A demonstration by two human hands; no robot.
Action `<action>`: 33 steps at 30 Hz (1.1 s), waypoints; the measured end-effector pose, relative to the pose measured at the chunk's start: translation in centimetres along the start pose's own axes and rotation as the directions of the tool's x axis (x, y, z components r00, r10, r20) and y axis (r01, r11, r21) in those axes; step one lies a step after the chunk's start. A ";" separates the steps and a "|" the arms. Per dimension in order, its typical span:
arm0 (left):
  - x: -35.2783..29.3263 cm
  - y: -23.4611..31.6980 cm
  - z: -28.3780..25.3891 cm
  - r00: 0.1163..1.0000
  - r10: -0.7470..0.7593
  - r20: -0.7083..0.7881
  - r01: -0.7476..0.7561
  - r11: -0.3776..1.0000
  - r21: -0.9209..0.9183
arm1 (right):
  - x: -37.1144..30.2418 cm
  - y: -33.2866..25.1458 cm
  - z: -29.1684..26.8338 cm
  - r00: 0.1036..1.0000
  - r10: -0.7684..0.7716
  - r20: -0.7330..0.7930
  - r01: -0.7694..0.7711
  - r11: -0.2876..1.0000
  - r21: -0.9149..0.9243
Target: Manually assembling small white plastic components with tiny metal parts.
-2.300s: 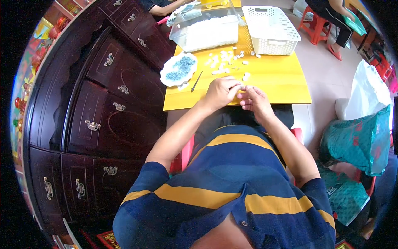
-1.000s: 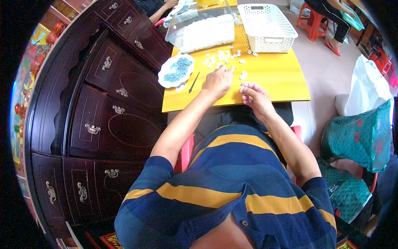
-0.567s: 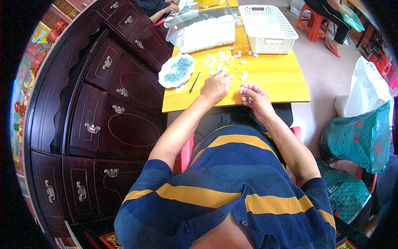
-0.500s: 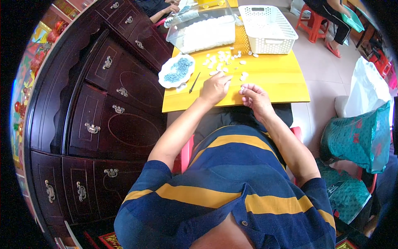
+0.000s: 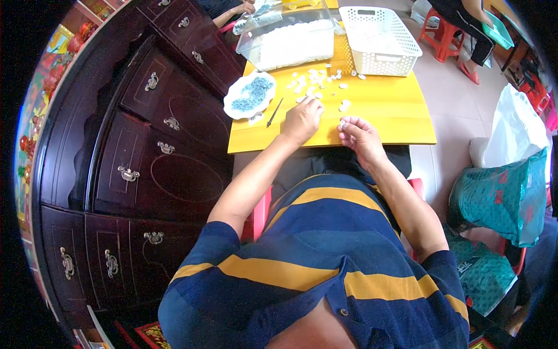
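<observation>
From where I stand, the person's left hand (image 5: 302,123) is over the yellow table (image 5: 389,116), its fingers curled down and drawn together near the scattered white pieces (image 5: 314,75); I can't tell whether the tips have hold of anything. The right hand (image 5: 361,138), at four o'clock from it, pinches thumb against fingertips — a small white piece (image 5: 341,126) seems to be caught there, partly hidden.

The loose pieces lie between twelve and one o'clock from the left hand. At ten sits a scalloped white plate (image 5: 232,107) of grey-blue bits, and between it and the hand, a dark pointed tool (image 5: 275,113). At twelve stands a clear tub (image 5: 250,51) heaped with white; between one and two, a perforated white basket (image 5: 396,68).

There's printing about: dark lettering beside the tub's far left edge, too slight to make out, red characters on the upper teal bag (image 5: 494,195) at four o'clock from the right hand — and pale lettering on the lower teal bag (image 5: 485,279) beneath. Off at eleven, a co-worker's hand (image 5: 243,8) shows past the tub.
</observation>
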State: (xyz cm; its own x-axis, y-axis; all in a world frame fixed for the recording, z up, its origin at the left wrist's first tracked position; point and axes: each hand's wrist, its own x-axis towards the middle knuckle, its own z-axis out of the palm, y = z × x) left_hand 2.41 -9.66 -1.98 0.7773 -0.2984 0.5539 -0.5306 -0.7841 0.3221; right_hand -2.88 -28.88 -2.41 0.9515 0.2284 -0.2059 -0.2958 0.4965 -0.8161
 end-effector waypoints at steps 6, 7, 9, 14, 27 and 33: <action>-0.8 1.6 -1.1 0.999 -0.006 -0.047 -0.003 0.983 -0.186 | 1.5 -1.0 -2.3 0.998 0.051 0.026 -0.056 0.963 0.263; -1.1 2.1 -1.5 0.999 -0.011 -0.050 0.002 0.983 -0.185 | 1.6 -1.5 -2.4 0.996 0.088 -0.020 -0.075 0.927 0.368; -1.6 2.9 -2.0 0.998 -0.046 -0.035 0.036 0.968 -0.248 | 1.6 -1.9 -2.8 0.995 0.095 -0.022 -0.078 0.914 0.398; -2.0 3.5 -1.2 0.997 -0.073 0.025 0.077 0.937 -0.340 | 2.0 -1.9 -3.5 0.997 0.054 0.051 -0.071 0.890 0.450; -2.2 3.2 -0.4 0.902 -0.329 0.281 0.432 0.673 -0.600 | 2.9 -2.0 -5.0 0.981 -0.130 0.146 0.018 0.804 0.594; -2.2 3.0 -1.4 0.813 -0.400 0.424 0.568 0.382 -0.729 | 2.2 -2.7 -4.5 0.981 -0.144 0.131 0.066 0.878 0.474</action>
State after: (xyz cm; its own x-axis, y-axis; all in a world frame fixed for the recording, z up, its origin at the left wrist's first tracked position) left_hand -1.36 -10.57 -1.22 0.9872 -0.1593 -0.0043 -0.0073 -0.0722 0.9974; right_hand 0.42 -33.49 -3.07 0.9650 0.2619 -0.0140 -0.2370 0.8477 -0.4746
